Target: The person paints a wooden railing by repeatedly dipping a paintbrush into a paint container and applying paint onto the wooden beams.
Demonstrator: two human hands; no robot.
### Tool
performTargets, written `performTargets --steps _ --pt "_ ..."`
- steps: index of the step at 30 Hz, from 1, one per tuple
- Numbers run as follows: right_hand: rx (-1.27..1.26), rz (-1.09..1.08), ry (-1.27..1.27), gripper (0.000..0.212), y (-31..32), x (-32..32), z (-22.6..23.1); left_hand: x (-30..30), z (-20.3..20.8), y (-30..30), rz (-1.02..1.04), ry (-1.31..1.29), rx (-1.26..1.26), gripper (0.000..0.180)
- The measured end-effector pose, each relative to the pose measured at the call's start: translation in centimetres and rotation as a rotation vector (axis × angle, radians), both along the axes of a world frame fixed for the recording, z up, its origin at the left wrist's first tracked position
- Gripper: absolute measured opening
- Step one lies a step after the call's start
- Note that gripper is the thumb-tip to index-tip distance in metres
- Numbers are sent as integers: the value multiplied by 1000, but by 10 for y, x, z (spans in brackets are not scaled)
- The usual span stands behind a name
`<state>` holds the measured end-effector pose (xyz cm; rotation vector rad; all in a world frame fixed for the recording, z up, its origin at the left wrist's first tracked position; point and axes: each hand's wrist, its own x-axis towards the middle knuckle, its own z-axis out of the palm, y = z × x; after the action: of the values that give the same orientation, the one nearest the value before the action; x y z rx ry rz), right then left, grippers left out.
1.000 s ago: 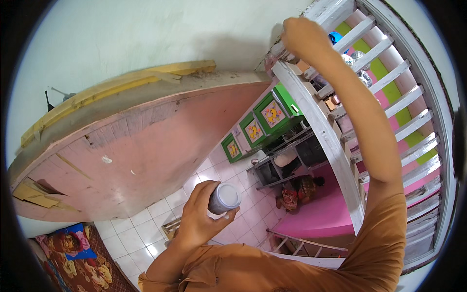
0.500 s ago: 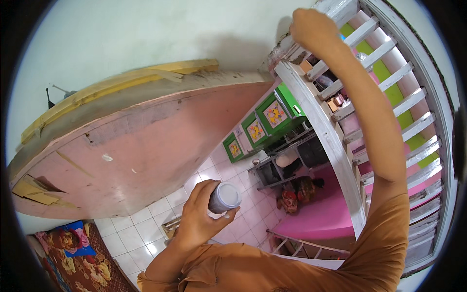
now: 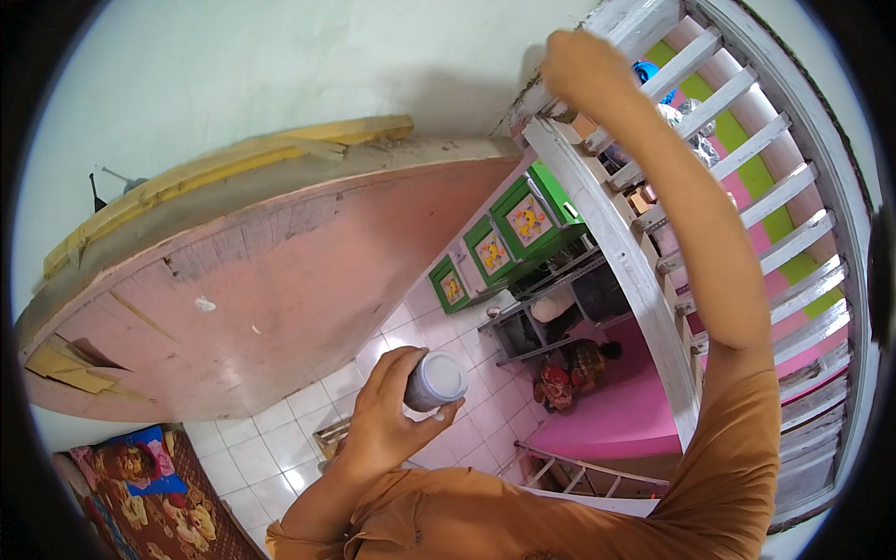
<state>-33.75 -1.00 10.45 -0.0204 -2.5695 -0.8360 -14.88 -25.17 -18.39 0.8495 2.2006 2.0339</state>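
Left hand point(image 3: 387, 420) gripping smooth round-capped jar point(image 3: 434, 381); right hand point(image 3: 583, 70) fisted on white wooden railing point(image 3: 607, 243).

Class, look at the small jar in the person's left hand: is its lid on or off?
On. The jar in the left hand shows a pale, flat cap covering its top.

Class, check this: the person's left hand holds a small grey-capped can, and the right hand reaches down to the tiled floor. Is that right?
Not quite. In the head view the left hand holds the can, but the right hand reaches up to the white railing, not the floor.
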Motion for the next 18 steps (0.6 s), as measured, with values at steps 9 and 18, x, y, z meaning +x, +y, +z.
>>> performTargets --steps 9,18 --pt "-40 85 -154 25 -9 -9 -45 1 2 1 -3 -7 11 66" --pt "190 12 203 18 4 7 60 3 3 5 -17 17 25 68"
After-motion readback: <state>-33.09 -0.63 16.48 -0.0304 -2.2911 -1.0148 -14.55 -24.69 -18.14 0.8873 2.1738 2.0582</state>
